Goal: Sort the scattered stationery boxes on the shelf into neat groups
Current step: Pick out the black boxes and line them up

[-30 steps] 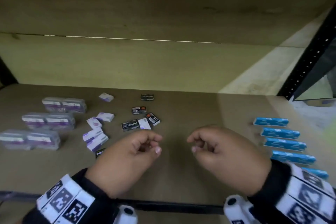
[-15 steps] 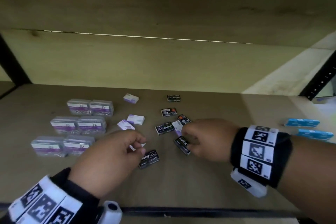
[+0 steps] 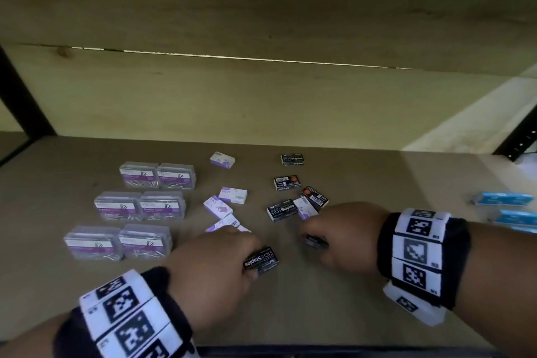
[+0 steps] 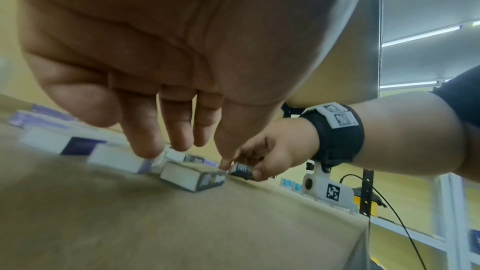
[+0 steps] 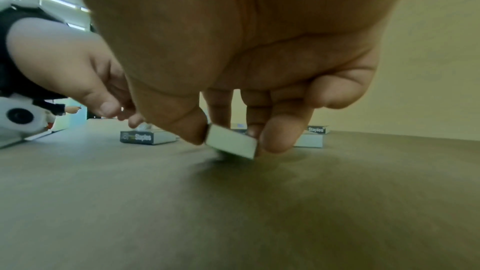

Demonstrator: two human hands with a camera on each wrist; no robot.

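Observation:
Small black staples boxes and white-and-purple boxes lie scattered mid-shelf. My left hand (image 3: pixel 250 259) comes down on one black staples box (image 3: pixel 263 260) lying flat near the front. Its thumb and fingers (image 4: pixel 148 149) pinch the box's left end. Just to the right, my right hand (image 3: pixel 312 237) pinches a second, smaller-looking black box (image 5: pixel 233 143) between thumb and fingers. That box is tilted, with one edge raised off the shelf. More black boxes (image 3: pixel 281 210) sit behind the right hand, one white-and-purple box leaning among them.
Several clear paper-clip boxes (image 3: pixel 139 206) with purple labels stand in neat pairs at the left. Loose white-and-purple boxes (image 3: pixel 232 195) lie between them and my hands. Blue boxes (image 3: pixel 504 199) line the right edge. Black shelf uprights (image 3: pixel 520 139) flank the back board.
Both hands have dropped from mid-air in front of me onto the shelf. Each now pinches a black staples box, and the right hand has drawn its box nearer.

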